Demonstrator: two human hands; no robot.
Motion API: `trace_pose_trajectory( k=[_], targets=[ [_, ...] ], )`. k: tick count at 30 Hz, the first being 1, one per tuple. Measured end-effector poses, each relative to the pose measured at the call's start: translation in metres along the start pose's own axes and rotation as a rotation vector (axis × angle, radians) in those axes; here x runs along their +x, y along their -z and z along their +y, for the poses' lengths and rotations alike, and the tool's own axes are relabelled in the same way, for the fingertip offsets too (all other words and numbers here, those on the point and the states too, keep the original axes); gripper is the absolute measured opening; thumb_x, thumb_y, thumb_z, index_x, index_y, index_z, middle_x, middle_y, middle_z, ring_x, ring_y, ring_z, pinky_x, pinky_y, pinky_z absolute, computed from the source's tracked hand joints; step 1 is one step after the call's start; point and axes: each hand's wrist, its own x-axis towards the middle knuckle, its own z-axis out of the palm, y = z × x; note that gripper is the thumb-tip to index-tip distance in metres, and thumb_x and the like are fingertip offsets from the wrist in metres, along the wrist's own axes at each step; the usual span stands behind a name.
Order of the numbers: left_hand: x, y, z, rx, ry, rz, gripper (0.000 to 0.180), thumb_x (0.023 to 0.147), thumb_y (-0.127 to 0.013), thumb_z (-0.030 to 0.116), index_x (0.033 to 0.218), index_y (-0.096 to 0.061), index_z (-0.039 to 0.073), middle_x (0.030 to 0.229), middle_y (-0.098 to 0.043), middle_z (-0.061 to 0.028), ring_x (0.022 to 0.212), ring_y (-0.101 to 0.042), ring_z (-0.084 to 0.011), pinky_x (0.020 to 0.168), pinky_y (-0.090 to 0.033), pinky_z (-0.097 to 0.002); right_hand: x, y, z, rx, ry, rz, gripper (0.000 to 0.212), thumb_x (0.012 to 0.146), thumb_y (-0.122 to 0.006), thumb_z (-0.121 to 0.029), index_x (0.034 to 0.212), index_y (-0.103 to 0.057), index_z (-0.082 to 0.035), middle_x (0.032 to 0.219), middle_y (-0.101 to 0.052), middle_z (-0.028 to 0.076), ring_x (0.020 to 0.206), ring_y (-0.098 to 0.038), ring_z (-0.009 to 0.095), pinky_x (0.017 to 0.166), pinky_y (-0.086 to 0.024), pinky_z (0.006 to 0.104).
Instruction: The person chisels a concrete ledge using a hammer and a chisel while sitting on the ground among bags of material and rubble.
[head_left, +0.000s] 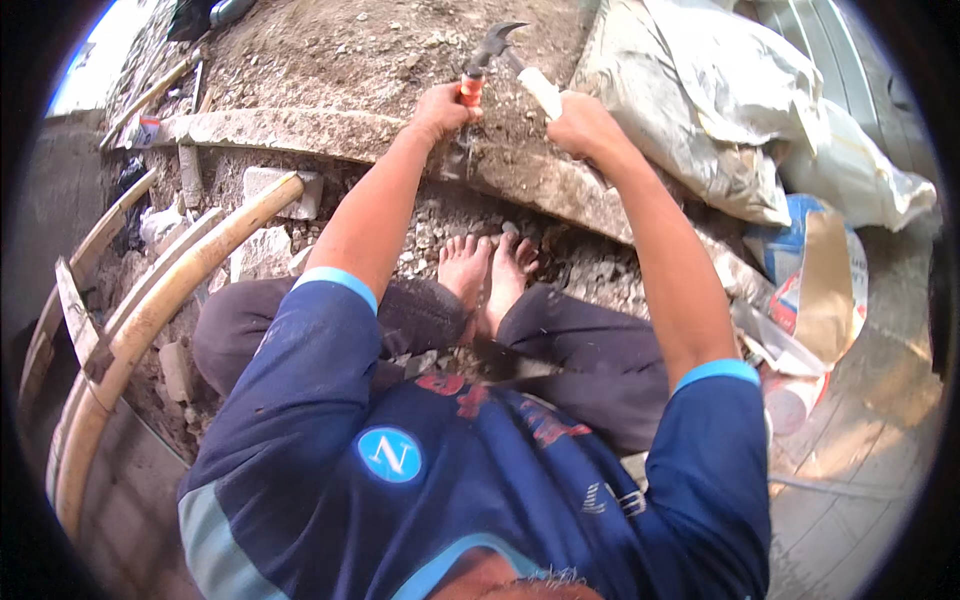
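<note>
A white-handled claw hammer [540,92] slants, its dark curved head at the top of an orange-gripped tool [471,91] above a concrete ledge [330,133].

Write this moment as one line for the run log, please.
left hand: closed on orange-handled tool | right hand: closed on white-handled hammer | hammer head: at tool's top, contact unclear

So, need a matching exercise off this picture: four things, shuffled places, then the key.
1. hammer
2. red-gripped tool
3. wooden pole
4. pale sacks

A. left side of the picture
B. held in the right hand
C. upper right of the picture
D. held in the left hand

Pairs: 1-B, 2-D, 3-A, 4-C
</note>
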Motion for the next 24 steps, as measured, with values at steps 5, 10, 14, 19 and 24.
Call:
trace_pose_trajectory(
  k=[5,10,14,19,24],
  targets=[
    [-0.011,0.003,-0.001,0.054,-0.037,0.042,0.041,0.068,-0.079,0.037,0.100,-0.071,0.013,0.093,-0.073,-0.0063,0.088,-0.069,-0.0213,0.081,-0.052,-0.0323,-0.017,0.086,-0.020,0.527,-0.123,0.276,0.035,0.088,-0.057,-0.009,0.119,-0.052,0.007,0.077,-0.058,0.011,0.058,-0.056,0.011,0.041,-0.046,0.0229],
    [0.001,0.000,-0.011,0.020,-0.036,0.042,0.043,0.068,-0.079,0.042,0.101,-0.072,0.015,0.098,-0.074,-0.0045,0.091,-0.069,-0.0194,0.085,-0.052,-0.0324,-0.013,0.013,-0.020,0.085,-0.077,-0.051,0.039,0.077,-0.062,-0.016,0.104,-0.063,0.012,0.093,-0.068,0.026,0.087,-0.069,0.034,0.080,-0.056,0.0386],
    [-0.002,0.002,-0.012,0.126,-0.036,0.014,0.042,0.067,-0.079,0.039,0.101,-0.071,0.014,0.098,-0.073,-0.0063,0.092,-0.069,-0.0208,0.086,-0.052,-0.0329,-0.020,0.063,-0.022,0.346,-0.123,0.135,0.037,0.083,-0.060,-0.013,0.111,-0.057,0.011,0.089,-0.067,0.023,0.075,-0.068,0.027,0.058,-0.056,0.0343],
    [0.000,0.001,-0.001,0.064,-0.004,-0.008,0.040,0.067,-0.079,0.036,0.101,-0.072,0.015,0.097,-0.073,-0.0065,0.094,-0.069,-0.0234,0.086,-0.052,-0.0335,-0.022,0.030,-0.035,0.541,-0.315,0.235,0.036,0.084,-0.058,-0.004,0.116,-0.052,0.013,0.090,-0.065,0.022,0.068,-0.065,0.021,0.050,-0.056,0.0294],
    [0.006,-0.008,-0.008,0.256,-0.077,0.004,0.042,0.068,-0.077,0.040,0.099,-0.072,0.012,0.100,-0.072,-0.0116,0.098,-0.068,-0.0284,0.088,-0.051,-0.0387,-0.020,0.046,-0.021,0.225,-0.210,-0.071,0.039,0.087,-0.053,-0.007,0.123,-0.051,0.008,0.089,-0.060,0.015,0.064,-0.056,0.015,0.050,-0.049,0.0249]
  ],
)
